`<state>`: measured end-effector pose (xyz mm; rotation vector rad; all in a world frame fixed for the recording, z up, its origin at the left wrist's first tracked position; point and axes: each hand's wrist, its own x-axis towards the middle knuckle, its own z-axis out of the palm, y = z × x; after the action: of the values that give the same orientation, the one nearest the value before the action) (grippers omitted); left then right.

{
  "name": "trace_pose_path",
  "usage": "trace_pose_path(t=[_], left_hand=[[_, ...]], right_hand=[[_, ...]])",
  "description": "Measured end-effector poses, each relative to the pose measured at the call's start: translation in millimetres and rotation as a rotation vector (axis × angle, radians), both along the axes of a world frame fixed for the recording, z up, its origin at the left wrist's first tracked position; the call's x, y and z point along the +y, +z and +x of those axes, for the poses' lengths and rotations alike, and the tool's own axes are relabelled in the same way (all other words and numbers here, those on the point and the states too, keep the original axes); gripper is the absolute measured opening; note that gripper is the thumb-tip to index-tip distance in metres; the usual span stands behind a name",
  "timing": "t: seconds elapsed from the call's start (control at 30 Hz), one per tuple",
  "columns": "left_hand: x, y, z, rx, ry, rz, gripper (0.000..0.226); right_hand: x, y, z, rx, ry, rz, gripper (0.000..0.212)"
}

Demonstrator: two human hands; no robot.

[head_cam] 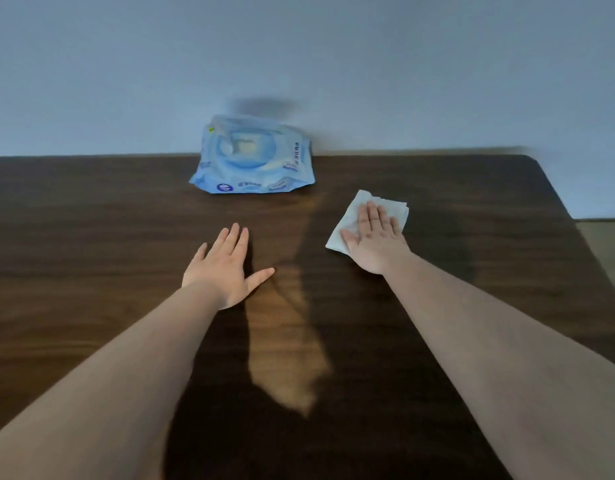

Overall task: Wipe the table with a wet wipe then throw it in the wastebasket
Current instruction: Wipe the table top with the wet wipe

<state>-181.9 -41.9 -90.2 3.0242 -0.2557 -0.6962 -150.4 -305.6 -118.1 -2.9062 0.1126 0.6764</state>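
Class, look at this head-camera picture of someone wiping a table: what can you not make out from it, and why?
- Wastebasket: not in the head view at all.
- Print on the wet wipe pack: blurred and too small to read.
- Middle of the wet wipe: covered by the flat right hand.
- Near and left edges of the table: cut off by the frame.
- Left hand: its palm faces down, unseen.

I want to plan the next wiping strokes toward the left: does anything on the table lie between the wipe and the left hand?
Nothing visible does. The wet wipe lies flat under the right hand, and bare table separates it from the left hand. The wipes pack sits farther back.
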Motion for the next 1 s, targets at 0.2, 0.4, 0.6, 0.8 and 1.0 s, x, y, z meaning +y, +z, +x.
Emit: trace_pose_path(t=[0.2, 0.4, 0.6, 0.8, 1.0], left_hand=[[143.8, -1.0, -34.9, 0.015, 0.253, 0.102, 0.098], [237.6, -10.0, -65.3, 0.043, 0.416, 0.122, 0.111], [250.6, -21.9, -72.0, -0.047, 0.473, 0.018, 0.117], [281.5, -40.2, -76.4, -0.094, 0.515, -0.02, 0.115], [279.1, -36.5, -72.8, -0.037, 0.517, -0.086, 0.116]], right_hand=[[149.2, -6.7, 9.1, -0.018, 0.266, 0.014, 0.07], [266.3, -10.3, 15.7, -0.018, 0.427, 0.045, 0.069], [332.1, -5.4, 28.7, -0.075, 0.507, 0.053, 0.068], [449.1, -11.7, 50.5, -0.064, 0.675, 0.064, 0.068], [513.0, -16.2, 61.4, -0.084, 0.774, 0.06, 0.068]])
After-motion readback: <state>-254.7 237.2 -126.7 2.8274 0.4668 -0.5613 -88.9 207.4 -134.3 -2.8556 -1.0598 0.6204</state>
